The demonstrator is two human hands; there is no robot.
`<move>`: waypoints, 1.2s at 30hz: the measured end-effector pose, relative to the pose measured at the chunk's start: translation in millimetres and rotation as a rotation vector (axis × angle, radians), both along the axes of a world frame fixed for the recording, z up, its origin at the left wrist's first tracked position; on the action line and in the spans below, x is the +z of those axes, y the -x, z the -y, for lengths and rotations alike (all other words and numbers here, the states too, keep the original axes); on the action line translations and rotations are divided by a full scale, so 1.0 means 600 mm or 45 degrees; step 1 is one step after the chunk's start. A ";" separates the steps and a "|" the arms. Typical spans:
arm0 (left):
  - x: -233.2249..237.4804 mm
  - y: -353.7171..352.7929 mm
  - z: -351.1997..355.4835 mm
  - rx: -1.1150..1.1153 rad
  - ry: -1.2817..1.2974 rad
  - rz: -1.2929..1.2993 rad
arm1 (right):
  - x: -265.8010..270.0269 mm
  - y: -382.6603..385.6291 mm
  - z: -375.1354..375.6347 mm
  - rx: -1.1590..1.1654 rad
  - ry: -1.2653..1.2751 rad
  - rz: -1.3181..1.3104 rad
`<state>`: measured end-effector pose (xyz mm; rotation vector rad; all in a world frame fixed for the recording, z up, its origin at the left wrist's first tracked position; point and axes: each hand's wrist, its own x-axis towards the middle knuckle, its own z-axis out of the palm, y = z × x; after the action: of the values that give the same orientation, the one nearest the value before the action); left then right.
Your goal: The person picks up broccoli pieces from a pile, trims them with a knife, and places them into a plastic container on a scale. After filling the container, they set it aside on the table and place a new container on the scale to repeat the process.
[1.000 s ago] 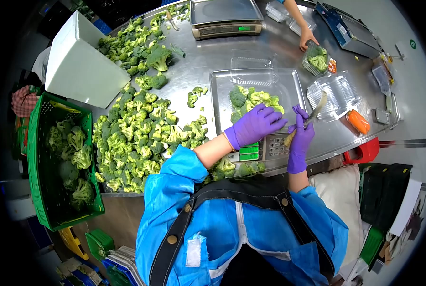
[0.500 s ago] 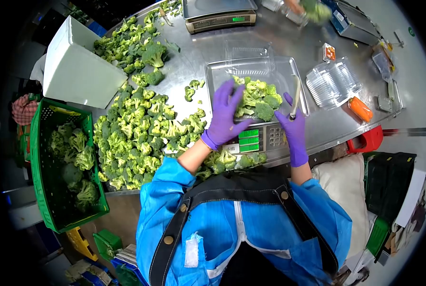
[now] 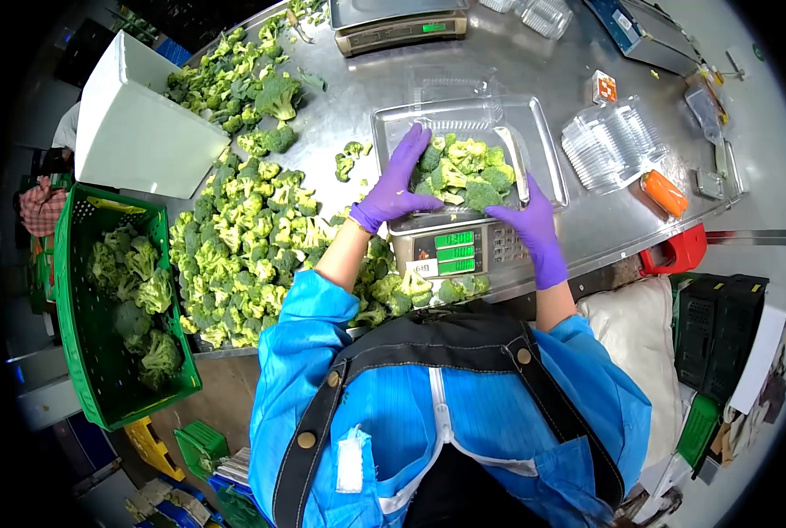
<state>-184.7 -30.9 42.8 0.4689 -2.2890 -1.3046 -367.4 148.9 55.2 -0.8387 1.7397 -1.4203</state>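
Note:
Broccoli florets [image 3: 465, 167] are heaped in a clear plastic clamshell box, its lid [image 3: 455, 88] folded back behind. The box sits on the metal pan [image 3: 534, 132] of a digital scale [image 3: 446, 251] with lit green readouts. My left hand [image 3: 397, 187], in a purple glove, lies along the left side of the heap, fingers straight and thumb stretched out in front. On the right side is my gloved right hand [image 3: 534, 224], its thumb pointing at the florets. A slim pale knife [image 3: 514, 163] is held in it, slanting up and left; part of its grip is hidden.
Loose broccoli florets [image 3: 243, 255] cover the table's left side, beside a tipped white bin [image 3: 142, 123] and a green crate [image 3: 67, 299]. Empty clear boxes [image 3: 613, 145], an orange bundle [image 3: 664, 194] and a small carton [image 3: 603, 87] lie right. Another scale [image 3: 402, 35] stands behind.
My left hand has lowered from above the florets to the box's left side, its fingers closer together. My right hand and the knife have moved left, toward the box. Another person's hand has left the back.

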 end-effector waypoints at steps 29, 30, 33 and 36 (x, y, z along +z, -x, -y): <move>-0.178 -0.205 0.108 0.954 0.402 0.551 | 0.033 0.016 -0.009 -0.527 0.059 0.025; -0.182 -0.190 0.111 0.946 0.377 0.479 | 0.032 0.015 -0.008 -0.532 0.083 0.033; -0.195 -0.149 0.112 0.916 0.225 0.641 | 0.030 0.019 -0.005 -0.566 0.065 0.018; -0.210 -0.139 0.119 1.022 0.301 0.614 | 0.028 0.028 -0.010 -0.614 0.085 0.032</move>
<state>-101.4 -102.2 -82.9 1.5430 -2.1608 -0.5460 -384.1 154.8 71.8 -0.4425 1.9677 -1.7961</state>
